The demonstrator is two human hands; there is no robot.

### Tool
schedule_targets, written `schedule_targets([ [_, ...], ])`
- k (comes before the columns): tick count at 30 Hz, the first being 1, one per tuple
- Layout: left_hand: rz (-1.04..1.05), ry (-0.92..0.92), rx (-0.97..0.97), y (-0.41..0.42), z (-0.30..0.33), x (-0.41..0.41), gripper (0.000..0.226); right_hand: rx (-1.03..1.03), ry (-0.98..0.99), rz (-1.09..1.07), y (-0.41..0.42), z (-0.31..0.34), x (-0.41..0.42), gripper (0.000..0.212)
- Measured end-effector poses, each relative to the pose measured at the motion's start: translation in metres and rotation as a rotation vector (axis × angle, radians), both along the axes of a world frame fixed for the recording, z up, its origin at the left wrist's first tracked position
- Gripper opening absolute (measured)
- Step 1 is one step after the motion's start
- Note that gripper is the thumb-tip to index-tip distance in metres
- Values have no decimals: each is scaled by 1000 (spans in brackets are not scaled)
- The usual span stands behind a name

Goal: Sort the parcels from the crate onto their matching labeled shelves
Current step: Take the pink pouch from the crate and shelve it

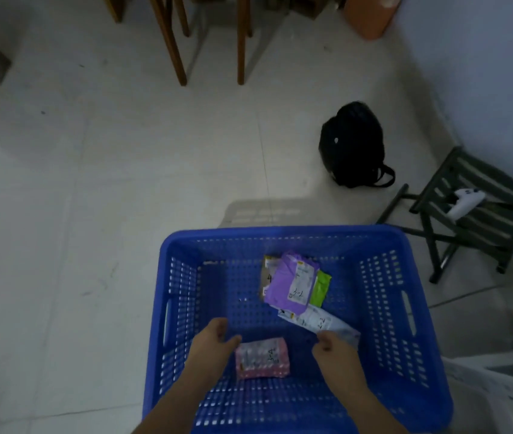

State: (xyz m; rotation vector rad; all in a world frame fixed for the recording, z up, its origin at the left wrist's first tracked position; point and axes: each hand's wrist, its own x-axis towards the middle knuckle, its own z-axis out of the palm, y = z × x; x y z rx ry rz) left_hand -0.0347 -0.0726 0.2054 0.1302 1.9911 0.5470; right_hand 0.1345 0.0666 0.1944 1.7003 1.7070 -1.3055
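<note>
Inside the crate [280, 236], our left hand [214, 339] is touching the pink parcel [263, 358], fingers loose; our right hand [332, 347] is pinching the white parcel [314, 321], risking a one-corner slip.

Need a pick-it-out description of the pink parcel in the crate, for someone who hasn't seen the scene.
Find the blue perforated crate on the pale tiled floor. In its near half, between the left hand and the right hand, lies the pink parcel, apart from the overlapping pile farther back. It is the only pink one, blocky, with a white handwritten label on top; the purple parcel and its neighbours are flat bags.
</note>
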Motion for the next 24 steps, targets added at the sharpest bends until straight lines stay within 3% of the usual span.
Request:
schedule_targets([
  [3, 36, -30, -70, -12, -63, 14, 54, -60, -39, 114, -5, -58, 9, 42],
  [8, 51, -64, -153, -29, -160, 43, 49, -170, -102, 164, -11, -152, 23, 31],
  [10, 42, -100, -159, -31, -198, 50, 47, -217, -150, 224, -11, -187, 24, 37],
  [13, -5, -104, -182, -34, -254, 55, 46, -244, -178, 268, -11, -240, 24, 20],
  [15, -12, -81, -192, -35, -286, 58, 42, -237, -205, 285, -13, -272, 23, 32],
  [19, 34, -58, -172, -44, -337, 63, 48, -280, -169, 290, -19, -326, 18, 16],
  [24, 97, 20, -220, -49, -362, 64, 24, -290, -80, 151, -29, -360, 17, 30],
])
